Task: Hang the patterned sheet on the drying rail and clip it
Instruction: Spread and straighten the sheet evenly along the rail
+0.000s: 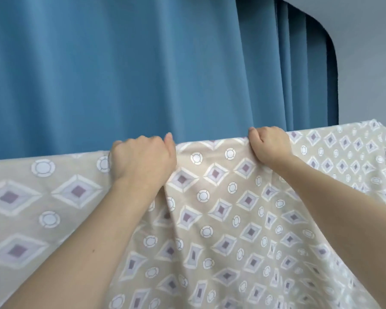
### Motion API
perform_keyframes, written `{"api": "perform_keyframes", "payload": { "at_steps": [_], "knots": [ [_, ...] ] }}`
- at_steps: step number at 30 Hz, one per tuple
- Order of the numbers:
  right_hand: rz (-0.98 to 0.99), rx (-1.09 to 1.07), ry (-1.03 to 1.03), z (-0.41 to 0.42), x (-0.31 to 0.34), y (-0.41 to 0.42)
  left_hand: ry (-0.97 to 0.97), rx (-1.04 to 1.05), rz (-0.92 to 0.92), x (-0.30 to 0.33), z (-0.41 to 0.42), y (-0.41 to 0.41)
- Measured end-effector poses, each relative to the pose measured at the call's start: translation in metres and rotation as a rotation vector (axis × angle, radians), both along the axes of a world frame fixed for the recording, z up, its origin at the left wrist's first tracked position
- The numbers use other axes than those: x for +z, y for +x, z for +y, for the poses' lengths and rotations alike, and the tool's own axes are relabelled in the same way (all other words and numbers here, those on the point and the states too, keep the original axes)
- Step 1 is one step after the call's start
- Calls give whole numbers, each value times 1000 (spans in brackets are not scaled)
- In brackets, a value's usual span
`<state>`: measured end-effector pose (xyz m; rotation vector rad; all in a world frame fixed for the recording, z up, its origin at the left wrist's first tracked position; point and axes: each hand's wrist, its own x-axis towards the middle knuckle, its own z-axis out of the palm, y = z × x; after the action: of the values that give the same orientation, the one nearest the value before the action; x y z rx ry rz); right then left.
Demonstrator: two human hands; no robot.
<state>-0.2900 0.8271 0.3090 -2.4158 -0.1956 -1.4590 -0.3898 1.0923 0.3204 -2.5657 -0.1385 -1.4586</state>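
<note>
Patterned sheet (221, 208), beige with diamonds and rings, is draped over a horizontal line at mid-frame; the rail beneath is fully hidden by cloth. Left hand (140, 159) and right hand (269, 143) each grip the top fold, fingers curled over its far side and out of sight. Blue curtain (120, 70) hangs behind. Sheet's lower part is cut off by the frame.

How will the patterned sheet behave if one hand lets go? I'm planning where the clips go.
The patterned sheet is probably floppy: it folds and sags below where the left hand and right hand grip its top edge. It looks thin and light, since the print shows through. Released, that edge would likely droop or slide; the rail itself is hidden.
</note>
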Motion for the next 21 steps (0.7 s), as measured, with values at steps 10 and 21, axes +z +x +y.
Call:
{"api": "perform_keyframes", "payload": {
  "at_steps": [10, 21],
  "knots": [
    [-23, 259, -46, 71, 16, -54, 19, -82, 108, 8, -6, -20],
    [-76, 34, -156, 119, 4, -72, -10, 29, 47, 7, 49, -52]
  ]
}}
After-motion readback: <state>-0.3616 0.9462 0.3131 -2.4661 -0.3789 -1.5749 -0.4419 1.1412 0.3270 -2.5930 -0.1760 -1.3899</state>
